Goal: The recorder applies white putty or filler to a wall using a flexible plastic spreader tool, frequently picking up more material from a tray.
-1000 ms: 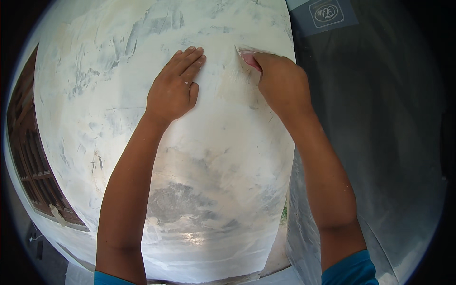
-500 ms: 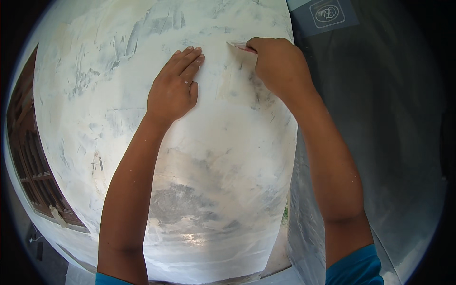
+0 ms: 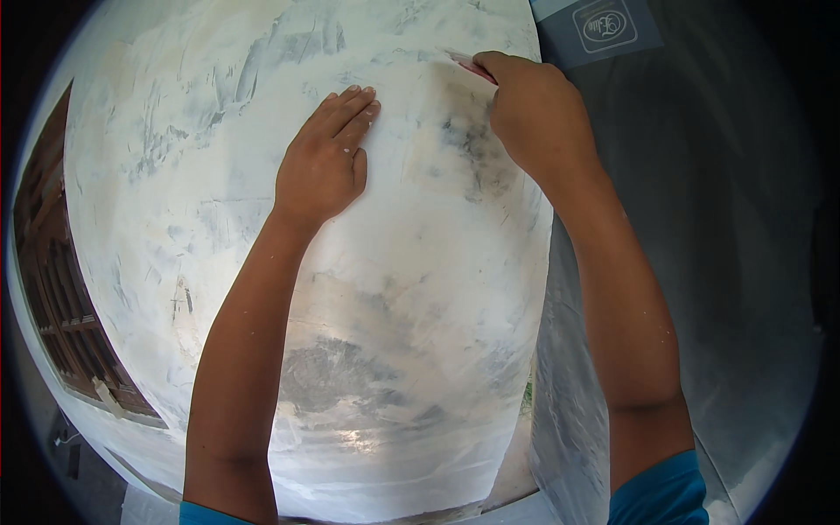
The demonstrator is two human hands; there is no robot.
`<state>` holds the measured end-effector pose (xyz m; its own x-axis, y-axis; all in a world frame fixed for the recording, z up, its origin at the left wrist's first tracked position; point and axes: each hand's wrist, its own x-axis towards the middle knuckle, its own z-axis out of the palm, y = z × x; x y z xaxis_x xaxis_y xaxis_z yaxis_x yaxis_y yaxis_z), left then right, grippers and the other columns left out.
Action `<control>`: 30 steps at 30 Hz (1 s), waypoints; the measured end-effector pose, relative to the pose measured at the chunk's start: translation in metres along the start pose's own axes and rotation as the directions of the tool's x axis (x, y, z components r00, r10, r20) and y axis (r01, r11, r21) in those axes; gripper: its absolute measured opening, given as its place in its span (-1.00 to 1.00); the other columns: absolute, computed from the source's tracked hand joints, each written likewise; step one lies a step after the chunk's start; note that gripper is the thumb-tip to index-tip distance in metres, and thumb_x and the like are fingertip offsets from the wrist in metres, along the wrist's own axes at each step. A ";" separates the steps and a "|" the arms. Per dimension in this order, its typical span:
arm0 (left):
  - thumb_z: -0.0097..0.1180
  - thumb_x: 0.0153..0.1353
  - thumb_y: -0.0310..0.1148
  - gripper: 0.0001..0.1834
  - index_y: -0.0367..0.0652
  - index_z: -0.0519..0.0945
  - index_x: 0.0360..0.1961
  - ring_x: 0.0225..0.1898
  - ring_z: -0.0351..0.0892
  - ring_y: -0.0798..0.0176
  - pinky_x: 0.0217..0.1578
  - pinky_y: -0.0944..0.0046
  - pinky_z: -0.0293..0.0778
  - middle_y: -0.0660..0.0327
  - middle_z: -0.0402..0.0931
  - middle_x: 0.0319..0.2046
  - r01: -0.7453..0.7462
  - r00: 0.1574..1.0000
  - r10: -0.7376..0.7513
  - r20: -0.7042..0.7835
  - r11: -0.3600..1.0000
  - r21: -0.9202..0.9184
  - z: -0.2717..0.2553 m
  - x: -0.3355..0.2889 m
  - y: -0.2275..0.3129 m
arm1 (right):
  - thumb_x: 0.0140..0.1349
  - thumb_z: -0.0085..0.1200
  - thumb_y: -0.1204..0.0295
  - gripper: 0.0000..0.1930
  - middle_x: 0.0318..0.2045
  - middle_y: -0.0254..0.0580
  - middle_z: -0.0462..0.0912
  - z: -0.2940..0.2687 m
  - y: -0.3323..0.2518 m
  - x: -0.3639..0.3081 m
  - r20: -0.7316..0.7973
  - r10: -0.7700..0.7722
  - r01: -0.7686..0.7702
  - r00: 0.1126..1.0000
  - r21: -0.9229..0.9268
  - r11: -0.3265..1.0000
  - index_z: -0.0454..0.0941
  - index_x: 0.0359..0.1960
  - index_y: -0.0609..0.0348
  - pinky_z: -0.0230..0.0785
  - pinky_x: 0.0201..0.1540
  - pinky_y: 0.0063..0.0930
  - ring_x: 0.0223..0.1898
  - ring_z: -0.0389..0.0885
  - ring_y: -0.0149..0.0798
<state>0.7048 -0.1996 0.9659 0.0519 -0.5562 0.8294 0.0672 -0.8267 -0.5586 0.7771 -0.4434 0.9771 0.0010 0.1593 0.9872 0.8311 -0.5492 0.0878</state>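
Observation:
A large whitish wall (image 3: 420, 254) fills the middle of the view, smeared with filler and streaked with grey scuffs. My left hand (image 3: 325, 157) lies flat on it, fingers stretched up and to the right, pale specks on the skin. Near the wall's right edge, my right hand (image 3: 542, 118) is closed around a thin reddish sheet, apparently sandpaper (image 3: 475, 68). Only a narrow pale-and-red edge of it shows past the fingers; the palm hides the rest. Just below that hand, a dark grey and brown patch (image 3: 472, 144) marks the wall.
Along the right side hangs dark grey sheeting (image 3: 700, 227), with a bluish printed panel (image 3: 604, 31) at its top. Clear crinkled plastic (image 3: 564, 376) runs beside the wall's lower right edge. At far left is a dark brown wooden window or door (image 3: 61, 289).
My right hand has slid up and slightly right along the wall with the sandpaper, uncovering more of the dark patch. The left hand stays nearly in place.

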 end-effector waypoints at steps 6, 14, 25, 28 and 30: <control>-0.15 -0.04 -0.72 -0.37 -0.31 0.61 0.12 0.34 0.42 0.04 0.43 0.04 0.27 0.07 0.53 0.22 -0.002 1.000 0.001 0.019 0.999 0.043 -0.003 -0.001 0.000 | 0.24 0.00 0.59 -0.50 0.21 0.22 0.54 0.087 -0.012 -0.109 0.037 -0.278 0.280 0.960 -0.169 0.945 0.42 0.26 0.42 0.31 0.38 -0.21 0.25 0.53 0.10; -0.16 -0.04 -0.74 -0.37 -0.30 0.62 0.11 0.33 0.44 0.05 0.42 0.05 0.28 0.09 0.55 0.21 0.017 1.000 -0.018 0.008 0.999 0.028 -0.002 -0.005 -0.003 | 0.34 -0.03 0.49 -0.84 -0.22 -0.05 0.72 0.000 -0.016 -0.102 0.176 0.016 -0.052 0.984 0.201 0.978 0.61 -0.18 0.16 0.53 -0.15 -0.12 -0.17 0.68 0.06; -0.04 0.02 -0.71 -0.47 -0.26 0.67 0.05 0.28 0.49 0.12 0.38 0.12 0.35 0.14 0.59 0.17 0.012 1.000 -0.011 -0.012 0.997 0.079 0.000 -0.001 0.000 | 0.35 -0.04 0.45 -0.47 0.30 0.29 0.44 0.083 -0.005 -0.142 0.133 -0.229 0.246 0.964 -0.128 0.961 0.33 0.33 0.46 0.15 0.46 -0.03 0.36 0.40 0.18; -0.04 0.02 -0.72 -0.47 -0.26 0.67 0.05 0.28 0.49 0.12 0.38 0.12 0.35 0.14 0.59 0.17 0.007 1.000 -0.005 -0.027 0.998 0.069 0.003 0.002 0.004 | 0.34 -0.02 0.48 -0.50 0.28 0.25 0.47 0.052 -0.011 -0.190 0.231 -0.193 0.220 0.954 -0.099 0.970 0.37 0.30 0.42 0.20 0.44 -0.05 0.33 0.46 0.12; -0.04 0.02 -0.73 -0.48 -0.27 0.68 0.04 0.27 0.50 0.11 0.37 0.11 0.36 0.14 0.59 0.16 -0.005 0.999 0.008 -0.032 0.997 0.074 0.004 0.000 0.003 | 0.28 0.01 0.57 -0.57 0.18 0.14 0.59 0.018 -0.014 -0.182 0.320 -0.067 0.027 0.945 0.130 0.991 0.48 0.21 0.34 0.38 0.33 -0.15 0.22 0.58 0.05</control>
<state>0.7087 -0.2020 0.9642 0.0205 -0.5649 0.8249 0.1401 -0.8153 -0.5618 0.7749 -0.4499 0.7939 0.1230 0.4502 0.8844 0.8962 -0.4331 0.0958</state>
